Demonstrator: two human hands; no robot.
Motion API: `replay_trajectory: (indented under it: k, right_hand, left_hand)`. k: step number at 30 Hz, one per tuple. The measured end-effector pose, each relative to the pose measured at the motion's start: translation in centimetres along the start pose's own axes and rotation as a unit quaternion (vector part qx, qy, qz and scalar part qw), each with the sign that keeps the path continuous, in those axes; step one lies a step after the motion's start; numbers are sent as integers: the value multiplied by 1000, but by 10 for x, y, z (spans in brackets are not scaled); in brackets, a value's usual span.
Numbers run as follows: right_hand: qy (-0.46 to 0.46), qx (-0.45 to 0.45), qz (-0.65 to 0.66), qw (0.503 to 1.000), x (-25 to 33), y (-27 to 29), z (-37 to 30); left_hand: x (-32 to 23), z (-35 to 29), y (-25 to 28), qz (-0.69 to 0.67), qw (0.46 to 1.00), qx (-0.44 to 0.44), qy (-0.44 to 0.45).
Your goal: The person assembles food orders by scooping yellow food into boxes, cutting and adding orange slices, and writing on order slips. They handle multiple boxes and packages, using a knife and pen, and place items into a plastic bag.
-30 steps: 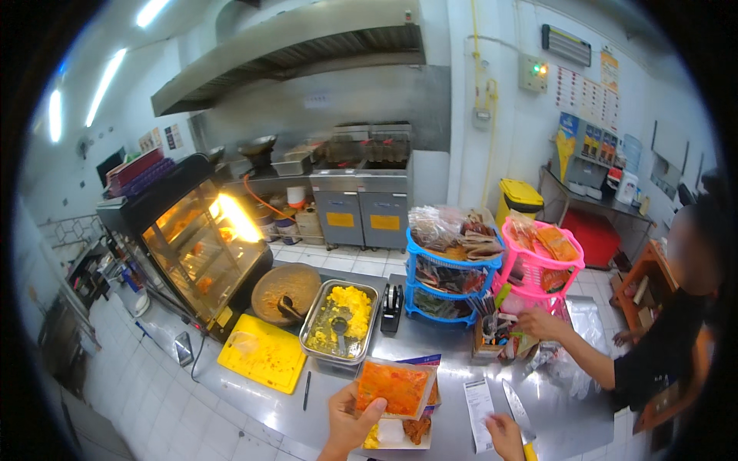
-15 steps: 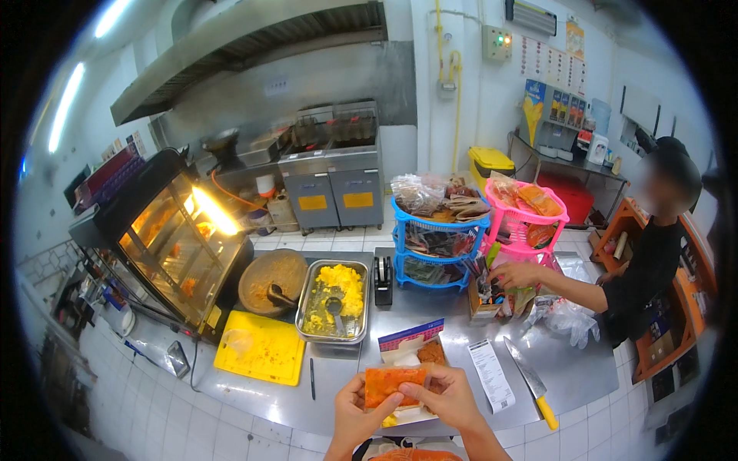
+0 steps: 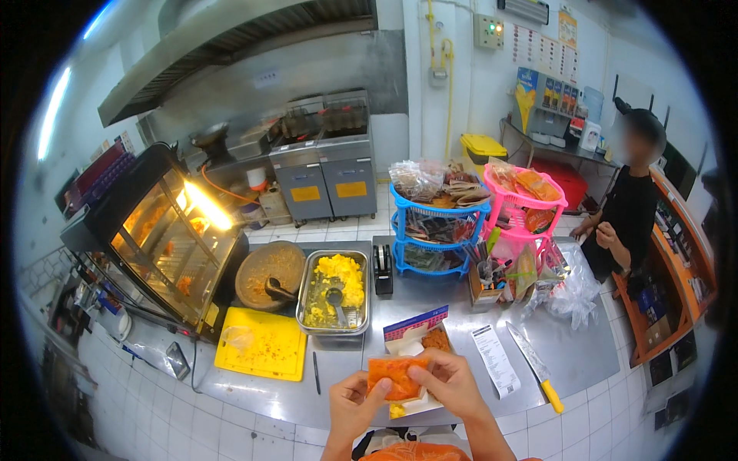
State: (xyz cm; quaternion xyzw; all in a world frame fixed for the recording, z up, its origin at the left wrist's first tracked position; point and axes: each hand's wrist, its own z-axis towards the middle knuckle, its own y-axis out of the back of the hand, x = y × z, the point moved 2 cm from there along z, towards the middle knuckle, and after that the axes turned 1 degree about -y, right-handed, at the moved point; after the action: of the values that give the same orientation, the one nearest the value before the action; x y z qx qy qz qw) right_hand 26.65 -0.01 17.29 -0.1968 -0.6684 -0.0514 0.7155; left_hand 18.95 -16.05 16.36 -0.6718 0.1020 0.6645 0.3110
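Both of my hands hold a small clear packet of orange-red sauce [image 3: 393, 376] over an opened paper food box. My left hand [image 3: 352, 406] pinches its left end, thumb in front. My right hand [image 3: 457, 390] grips the right end, its thumb pressed on the face. Behind the packet stands the food box's printed purple-and-red lid [image 3: 416, 326]. A brown fried piece [image 3: 437, 339] lies inside, and some yellow food [image 3: 397, 412] shows below the packet. The rest of the box is hidden by my hands.
Right of the box lie a paper receipt [image 3: 495, 361] and a yellow-handled knife [image 3: 536, 367]. Beyond are a metal tray of yellow food [image 3: 338, 290], a yellow cutting board [image 3: 261, 346], a tape dispenser [image 3: 383, 265] and blue [image 3: 438, 209] and pink racks [image 3: 530, 201]. A co-worker [image 3: 626, 207] stands at right.
The packet has tilted and creased a little between my fingers. The co-worker has drawn a hand back from the small box of pens and packets and stands farther off. My view has shifted slightly.
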Motion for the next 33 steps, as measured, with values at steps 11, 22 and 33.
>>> replay_trajectory:
  k: [11,22,33]
  right_hand:
    - [-44,63,-35,996,-18,-9,0]
    - [-49,50,-19,997,-21,-13,8]
    - [-26,47,-26,998,-25,-5,10]
  left_hand:
    - [-4,6,9,27,998,-44,-18]
    - [-3,4,22,35,998,-56,14]
    - [4,-1,30,58,997,-45,9]
